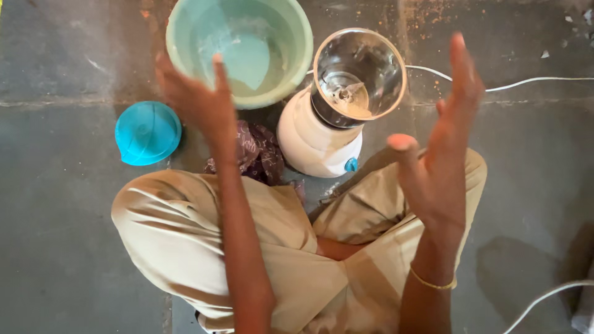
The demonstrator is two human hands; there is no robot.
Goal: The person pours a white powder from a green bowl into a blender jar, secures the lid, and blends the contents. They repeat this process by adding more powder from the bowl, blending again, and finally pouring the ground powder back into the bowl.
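Left hand [197, 99]: fingers spread, empty, over the pale green plastic bowl [185, 37] of white batter.
Right hand [442, 142]: fingers wide, empty, beside the uncovered steel mixer jar [359, 74] on its white base [312, 145].
Lid: blue plastic cap [147, 133] on the floor, well apart.
Risk: a knock could tip the lidless jar; white cord [532, 80] might snag.

The green bowl [185, 37] loses its far rim to the top edge, and the left hand [197, 99] covers part of its near rim. The patterned cloth [263, 151] lies partly behind that forearm. Both white cords [532, 80] run off the right edge
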